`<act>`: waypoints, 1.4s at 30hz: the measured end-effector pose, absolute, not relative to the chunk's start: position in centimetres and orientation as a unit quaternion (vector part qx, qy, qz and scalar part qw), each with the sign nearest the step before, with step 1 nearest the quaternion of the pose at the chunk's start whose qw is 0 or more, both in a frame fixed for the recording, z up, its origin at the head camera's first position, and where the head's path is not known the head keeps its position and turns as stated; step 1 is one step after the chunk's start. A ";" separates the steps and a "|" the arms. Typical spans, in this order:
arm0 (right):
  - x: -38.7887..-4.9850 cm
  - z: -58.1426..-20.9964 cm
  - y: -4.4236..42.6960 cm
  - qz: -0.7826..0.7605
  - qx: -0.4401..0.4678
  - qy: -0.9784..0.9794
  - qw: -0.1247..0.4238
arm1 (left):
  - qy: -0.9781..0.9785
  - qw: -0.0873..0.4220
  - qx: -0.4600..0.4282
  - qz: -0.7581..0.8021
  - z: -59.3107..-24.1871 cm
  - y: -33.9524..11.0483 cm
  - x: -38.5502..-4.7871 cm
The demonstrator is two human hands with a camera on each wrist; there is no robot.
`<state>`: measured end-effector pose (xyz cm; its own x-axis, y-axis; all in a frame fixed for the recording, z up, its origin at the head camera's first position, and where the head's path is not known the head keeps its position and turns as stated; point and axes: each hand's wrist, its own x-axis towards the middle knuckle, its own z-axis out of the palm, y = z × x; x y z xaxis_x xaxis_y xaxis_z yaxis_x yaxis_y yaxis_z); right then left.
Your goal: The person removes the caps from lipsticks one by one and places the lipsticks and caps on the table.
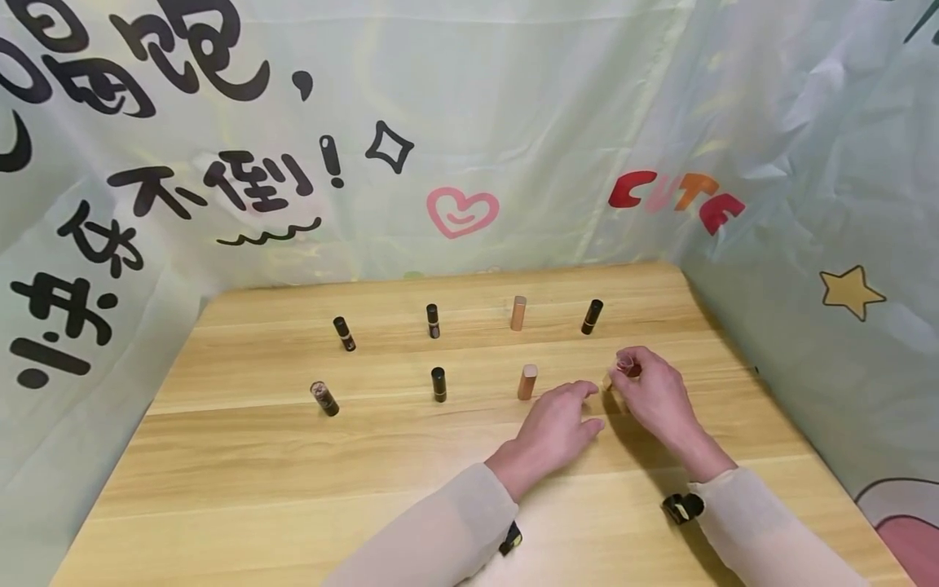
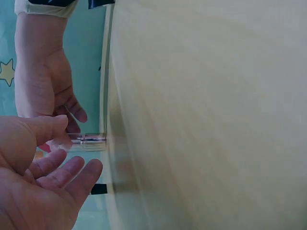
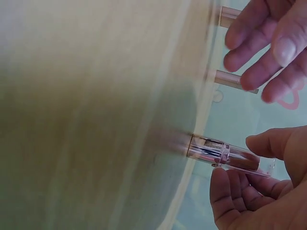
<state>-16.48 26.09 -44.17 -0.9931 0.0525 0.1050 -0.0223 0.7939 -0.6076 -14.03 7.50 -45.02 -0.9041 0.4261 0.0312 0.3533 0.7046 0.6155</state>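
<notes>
My right hand (image 1: 656,395) grips a lipstick tube (image 3: 206,149) with a clear cap and a shiny metallic base, near the table's right side. In the right wrist view, the right thumb and fingers hold it by the clear cap, and its base is at the tabletop. My left hand (image 1: 553,428) hovers just left of it with fingers apart and nothing held. Left of that hand stands a rose-gold lipstick (image 1: 527,381). Behind the hands are another rose-gold lipstick (image 1: 518,313) and a black lipstick (image 1: 592,317).
On the wooden table (image 1: 257,489), more tubes stand to the left: a black lipstick (image 1: 438,384), a patterned-top tube (image 1: 324,399), and two black ones behind, a centre tube (image 1: 433,321) and a left tube (image 1: 344,333). A printed cloth (image 1: 543,122) surrounds the table's back and sides.
</notes>
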 end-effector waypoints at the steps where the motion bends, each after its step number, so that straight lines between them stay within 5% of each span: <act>1: -16.4 -44.2 26.1 0.322 -0.008 -0.945 0.056 | 0.922 0.062 0.205 0.322 -45.0 7.6 -14.1; 17: -16.1 -44.2 26.2 0.316 -0.001 -0.946 0.066 | 0.924 0.083 0.172 0.332 -45.3 8.7 -15.2; 42: -14.3 -42.6 24.3 0.337 0.054 -0.933 0.112 | 0.911 0.049 0.173 0.372 -45.0 8.3 -15.6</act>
<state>-14.30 24.29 -42.57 -0.9689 -0.0246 0.2462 -0.1761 0.7674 -0.6165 -15.60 8.25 -44.99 -0.9350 0.3524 0.0392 0.2791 0.6634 0.6943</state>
